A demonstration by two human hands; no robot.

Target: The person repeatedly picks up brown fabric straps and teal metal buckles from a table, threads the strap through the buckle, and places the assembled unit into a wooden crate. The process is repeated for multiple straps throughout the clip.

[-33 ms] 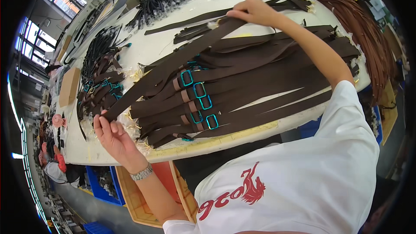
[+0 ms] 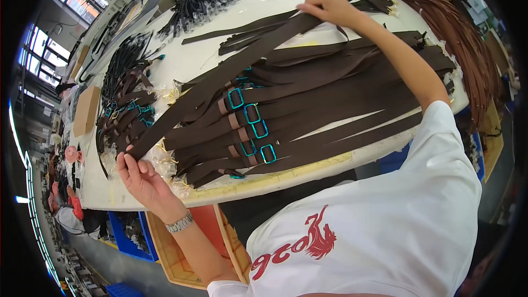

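Note:
A long dark brown belt strap (image 2: 247,58) is stretched slantwise between my two hands, above a pile of similar straps. Its near-left end is pinched between the thumb and fingers of my left hand (image 2: 144,182). At the far end, my right hand (image 2: 336,10) grips the strap with curled fingers. Below lie the dark brown straps (image 2: 341,91), spread side by side across the table (image 2: 115,195). Several of them carry buckles with a teal covering (image 2: 262,154) and small brown loops (image 2: 235,121) near their left ends.
Black straps with clear wrapping (image 2: 201,8) lie at the far left, and bundled buckled belts (image 2: 129,107) nearer. A cardboard box (image 2: 87,111) stands at the left edge. Reddish-brown straps (image 2: 465,44) hang over the right side. Below the table are a wooden crate (image 2: 165,247) and a blue bin (image 2: 129,239).
My right hand has moved slightly up and to the right with its end of the strap. My left hand has shifted a little left and down, still pinching the other end.

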